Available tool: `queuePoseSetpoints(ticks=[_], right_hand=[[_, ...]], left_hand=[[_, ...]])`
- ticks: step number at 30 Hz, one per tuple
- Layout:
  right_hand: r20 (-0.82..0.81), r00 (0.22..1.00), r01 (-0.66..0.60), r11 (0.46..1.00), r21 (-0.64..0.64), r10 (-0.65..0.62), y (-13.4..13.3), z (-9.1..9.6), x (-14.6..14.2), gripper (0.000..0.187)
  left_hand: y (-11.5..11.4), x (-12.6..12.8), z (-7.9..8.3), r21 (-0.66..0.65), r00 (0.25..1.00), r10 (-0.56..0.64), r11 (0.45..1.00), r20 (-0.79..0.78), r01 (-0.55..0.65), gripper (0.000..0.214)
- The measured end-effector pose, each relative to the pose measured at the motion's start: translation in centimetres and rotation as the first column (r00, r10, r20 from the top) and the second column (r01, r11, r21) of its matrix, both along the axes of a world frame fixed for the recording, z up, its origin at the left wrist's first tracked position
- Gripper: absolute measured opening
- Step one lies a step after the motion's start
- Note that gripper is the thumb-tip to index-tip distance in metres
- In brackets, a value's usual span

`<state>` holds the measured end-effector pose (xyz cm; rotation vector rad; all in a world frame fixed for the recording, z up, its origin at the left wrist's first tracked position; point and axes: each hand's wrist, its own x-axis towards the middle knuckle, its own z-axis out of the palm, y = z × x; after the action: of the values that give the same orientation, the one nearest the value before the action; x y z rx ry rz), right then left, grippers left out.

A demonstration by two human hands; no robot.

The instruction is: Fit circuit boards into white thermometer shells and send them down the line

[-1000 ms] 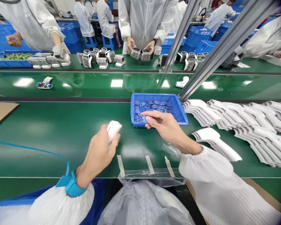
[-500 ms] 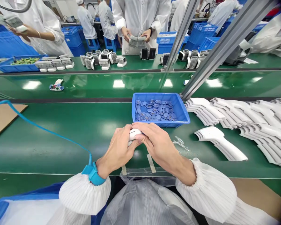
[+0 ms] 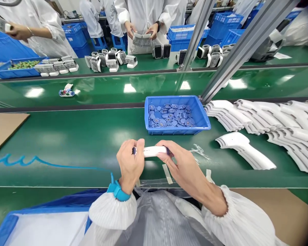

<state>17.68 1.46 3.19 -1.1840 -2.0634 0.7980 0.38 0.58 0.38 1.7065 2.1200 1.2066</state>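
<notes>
Both my hands hold a long white plastic housing piece [image 3: 154, 151] level above the green bench. My left hand [image 3: 129, 160] grips its left end, where a small dark part shows at the tip. My right hand [image 3: 179, 166] pinches the other end with its fingers. Just beyond them stands a blue plastic tray [image 3: 204, 124] full of flat blue round parts [image 3: 169, 116]. A blue wrist strap [image 3: 117, 191] circles my left wrist, and its blue coiled cord [image 3: 20, 160] trails left along the bench.
Stacked white gun-shaped housings [image 3: 243, 147] lie to the right of the tray. A cardboard sheet [image 3: 5, 128] lies at the left, and a blue bin [image 3: 48, 229] sits near my lap. Beyond a metal-framed second bench [image 3: 118, 89], co-workers handle white devices among blue crates.
My hands have moved apart from their clasp, and the white piece now lies lengthwise between them. The view has tilted, so the tray sits higher in the picture.
</notes>
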Motion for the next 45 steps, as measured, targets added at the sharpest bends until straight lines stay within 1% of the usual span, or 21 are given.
queuePoseSetpoints(ticks=[2,6,9,11,13,14,15,16,17,20,22,24,26,29,31,32,34,36,39,42,45], right_hand=[[0.054,0.999,-0.006,1.0,0.011,0.005,-0.7,-0.4,-0.6,0.022],[0.056,0.995,0.081,0.996,0.041,-0.083,-2.1,-1.4,-1.7,0.028],[-0.051,0.98,0.181,0.971,-0.156,-0.191,-2.2,-1.9,-1.8,0.03],[-0.116,0.947,0.214,0.86,-0.463,-0.299,-1.6,-2.2,-1.6,0.038],[-0.173,0.92,0.101,0.641,-0.761,-0.35,-1.1,-2.4,-1.4,0.045],[-0.199,0.919,0.015,0.535,-0.845,-0.341,-0.9,-2.5,-1.5,0.047],[-0.214,0.928,-0.048,0.468,-0.882,-0.306,-0.9,-2.5,-1.7,0.049],[-0.209,0.946,-0.071,0.468,-0.881,-0.25,-1.0,-2.5,-2.0,0.048],[-0.177,0.97,-0.06,0.538,-0.841,-0.169,-1.2,-2.4,-2.4,0.045],[0.113,0.991,-0.013,0.876,-0.482,0.077,-2.0,-2.2,-4.1,0.029],[0.355,0.925,-0.038,0.964,-0.265,0.134,-2.3,-2.2,-5.1,0.029],[0.498,0.855,-0.053,0.98,-0.19,0.143,-2.3,-2.4,-5.8,0.037],[0.533,0.832,-0.067,0.983,-0.172,0.151,-1.9,-2.8,-5.9,0.039],[0.451,0.879,-0.085,0.982,-0.171,0.155,-1.5,-3.0,-4.7,0.034],[0.333,0.941,-0.036,0.996,-0.08,0.061,-1.5,-2.9,-3.3,0.031],[0.265,0.964,0.011,1.0,-0.01,-0.008,-1.5,-2.9,-2.5,0.033],[0.157,0.978,0.12,0.988,0.096,-0.134,-1.7,-3.1,-1.2,0.039],[0.116,0.973,0.189,0.977,0.098,-0.2,-1.8,-3.6,-0.4,0.04],[0.118,0.974,0.183,0.98,0.079,-0.191,-1.6,-5.1,-0.4,0.036],[0.116,0.979,0.156,0.982,0.105,-0.168,-1.0,-6.9,-0.8,0.032],[0.123,0.979,0.143,0.976,0.164,-0.164,-0.4,-8.7,-0.8,0.029]], left_hand=[[0.8,0.2,-0.7,-0.015,0.997,0.059,0.998,-0.055,-0.059,0.052],[1.9,-0.3,-0.7,-0.022,0.994,-0.053,0.998,-0.098,0.051,0.055],[0.9,-1.3,0.1,-0.027,0.987,-0.153,0.988,-0.053,0.152,0.045],[-0.4,-1.9,0.2,0.041,0.977,-0.214,0.976,0.002,0.214,0.029],[-1.4,-2.1,-0.3,0.117,0.977,-0.186,0.978,0.1,0.174,0.025],[-1.6,-2.1,-0.7,0.125,0.978,-0.121,0.987,0.17,0.1,0.029],[-1.5,-2.1,-1.1,0.106,0.969,-0.037,0.994,0.243,0.011,0.037],[-1.1,-2.0,-1.6,0.078,0.951,0.046,0.994,0.305,-0.073,0.044],[-0.6,-1.9,-2.0,0.046,0.932,0.11,0.99,0.346,-0.134,0.049],[1.6,-1.7,-2.5,-0.031,0.933,0.172,0.985,0.315,-0.171,0.054],[2.8,-1.5,-2.4,-0.07,0.96,0.186,0.982,0.207,-0.175,0.053],[3.5,-1.3,-2.1,-0.082,0.975,0.197,0.979,0.106,-0.189,0.052],[3.5,-1.3,-1.8,-0.062,0.986,0.164,0.985,0.039,-0.161,0.052],[2.5,-2.9,-1.5,-0.038,0.998,-0.044,0.998,-0.034,0.042,0.048],[1.9,-5.6,-1.4,-0.134,0.982,-0.179,0.976,-0.065,0.17,0.041],[1.9,-7.4,-1.2,-0.206,0.979,-0.189,0.964,-0.071,0.171,0.039],[3.0,-11.6,-0.5,-0.329,0.992,-0.089,0.943,-0.093,0.053,0.041],[5.6,-15.8,0.8,-0.361,0.989,0.073,0.926,-0.127,-0.115,0.048],[12.3,-20.7,3.2,-0.368,0.966,0.226,0.894,-0.123,-0.256,0.055],[19.9,-23.3,4.7,-0.378,0.951,0.294,0.874,-0.092,-0.307,0.055],[25.5,-24.0,4.4,-0.37,0.911,0.388,0.832,-0.143,-0.413,0.036]])
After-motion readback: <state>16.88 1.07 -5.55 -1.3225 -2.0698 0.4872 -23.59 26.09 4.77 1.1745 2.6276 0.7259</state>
